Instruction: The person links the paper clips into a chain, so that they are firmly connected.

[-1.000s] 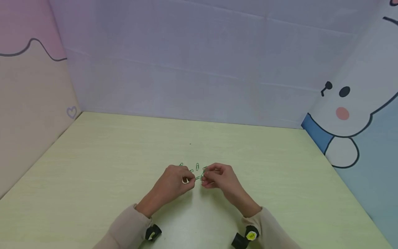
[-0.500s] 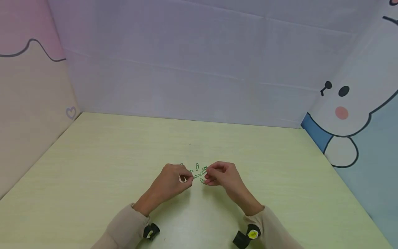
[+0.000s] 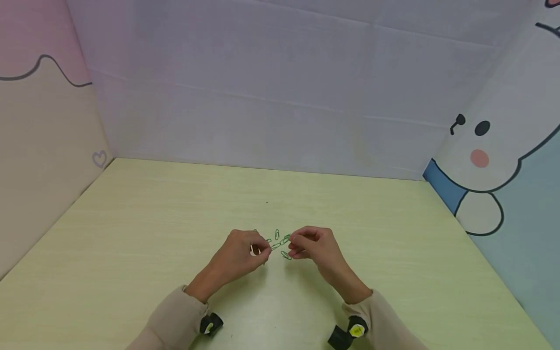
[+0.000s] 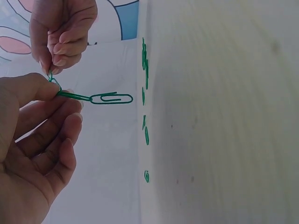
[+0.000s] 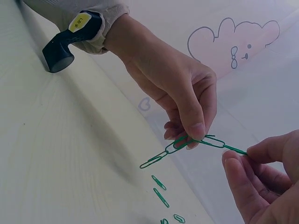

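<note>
A chain of linked green paper clips (image 3: 276,246) stretches between the two hands above the table. My left hand (image 3: 240,253) pinches it between thumb and index finger. In the left wrist view, the chain's tail clip (image 4: 112,98) dangles from that grip. My right hand (image 3: 318,247) pinches the other end of the chain with thumb and fingertips. From the right wrist view, linked clips (image 5: 212,141) run from the left fingertips to the right ones, and the clips inside each grip are partly covered by the fingers.
Several loose green paper clips (image 4: 146,135) lie on the pale table (image 3: 175,209) beneath and beyond the hands. A printed cloth backdrop (image 3: 262,87) rises along the table's back and sides. Each sleeve carries a black wrist camera (image 3: 211,324).
The hands have drawn slightly apart, the right hand moving right and a little away from me. More of the clip chain now shows between them. Both grips stay pinched.
</note>
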Action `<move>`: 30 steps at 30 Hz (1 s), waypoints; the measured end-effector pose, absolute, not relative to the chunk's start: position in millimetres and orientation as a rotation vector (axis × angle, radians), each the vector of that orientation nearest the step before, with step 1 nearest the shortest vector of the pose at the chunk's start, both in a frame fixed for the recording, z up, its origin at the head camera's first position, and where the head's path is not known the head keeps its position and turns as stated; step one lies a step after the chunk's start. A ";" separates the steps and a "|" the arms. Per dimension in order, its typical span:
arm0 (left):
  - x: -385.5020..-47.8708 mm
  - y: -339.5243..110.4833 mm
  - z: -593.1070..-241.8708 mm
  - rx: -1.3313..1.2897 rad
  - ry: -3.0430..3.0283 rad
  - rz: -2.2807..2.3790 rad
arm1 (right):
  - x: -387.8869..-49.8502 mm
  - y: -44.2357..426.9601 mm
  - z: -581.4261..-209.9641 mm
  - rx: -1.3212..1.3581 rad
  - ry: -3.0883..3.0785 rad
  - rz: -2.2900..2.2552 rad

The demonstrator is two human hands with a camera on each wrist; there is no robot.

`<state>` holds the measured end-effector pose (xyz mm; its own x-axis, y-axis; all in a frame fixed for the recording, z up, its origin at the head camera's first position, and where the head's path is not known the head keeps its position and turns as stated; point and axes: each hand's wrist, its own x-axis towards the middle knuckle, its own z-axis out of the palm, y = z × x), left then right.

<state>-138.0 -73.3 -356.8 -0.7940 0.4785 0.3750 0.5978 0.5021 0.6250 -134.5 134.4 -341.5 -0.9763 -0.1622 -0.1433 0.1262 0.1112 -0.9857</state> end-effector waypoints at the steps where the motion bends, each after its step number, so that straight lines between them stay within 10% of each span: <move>1: -137.9 -73.4 -356.9 -0.938 -2.591 -1.178 | -134.3 134.5 -341.4 -0.036 2.168 -1.964; 30: -136.2 -66.7 -354.6 -0.779 -2.577 -1.465 | -128.8 129.7 -339.3 -0.122 2.068 -2.039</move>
